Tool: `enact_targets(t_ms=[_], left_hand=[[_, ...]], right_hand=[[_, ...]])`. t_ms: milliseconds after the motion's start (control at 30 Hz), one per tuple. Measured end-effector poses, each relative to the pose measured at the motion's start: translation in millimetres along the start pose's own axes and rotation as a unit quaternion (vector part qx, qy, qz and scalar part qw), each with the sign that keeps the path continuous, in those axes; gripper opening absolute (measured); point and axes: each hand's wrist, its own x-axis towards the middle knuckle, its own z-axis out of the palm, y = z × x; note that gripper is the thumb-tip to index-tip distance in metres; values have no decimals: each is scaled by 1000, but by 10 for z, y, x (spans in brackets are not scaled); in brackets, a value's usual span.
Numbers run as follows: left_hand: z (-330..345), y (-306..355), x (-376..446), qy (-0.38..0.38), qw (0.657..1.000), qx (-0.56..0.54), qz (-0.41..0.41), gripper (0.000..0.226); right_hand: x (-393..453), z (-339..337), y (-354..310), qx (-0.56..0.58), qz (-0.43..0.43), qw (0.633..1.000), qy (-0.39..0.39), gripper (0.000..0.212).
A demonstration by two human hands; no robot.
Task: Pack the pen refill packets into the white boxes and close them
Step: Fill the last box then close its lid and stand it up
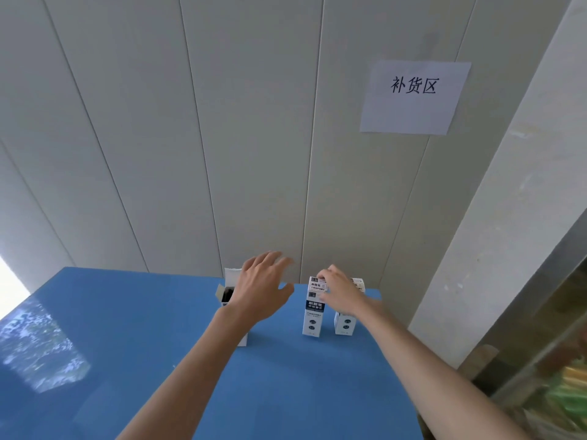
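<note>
Three white boxes stand upright on the blue table (127,360). The left box (227,292) has its top flap raised and dark refills showing inside; my left wrist hides most of it. My left hand (263,287) hovers above and to the right of it, fingers spread and holding nothing. The middle box (313,312) and the right box (344,323) stand side by side, both with tops closed. My right hand (341,290) rests over their tops, fingertips on the middle box's lid.
A panelled wall rises right behind the table, with a paper sign (413,96) taped high on the right. A pillar (508,217) stands at the right. A bright reflection lies on the table's left part. Blurred shelving with green items (565,392) sits at the lower right.
</note>
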Motion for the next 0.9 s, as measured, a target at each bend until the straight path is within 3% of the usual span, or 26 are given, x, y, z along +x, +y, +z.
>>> enact_targets(t_ms=[600, 733, 900], left_hand=[[-21, -6, -114, 27, 999, -5, -40, 49], [-97, 29, -196, 32, 998, 3, -53, 50], [-236, -82, -385, 42, 995, 18, -94, 52]], right_hand=[[6, 37, 115, -70, -41, 997, 9, 47], [-59, 0, 90, -40, -64, 996, 54, 54], [-160, -29, -54, 36, -97, 990, 92, 47]])
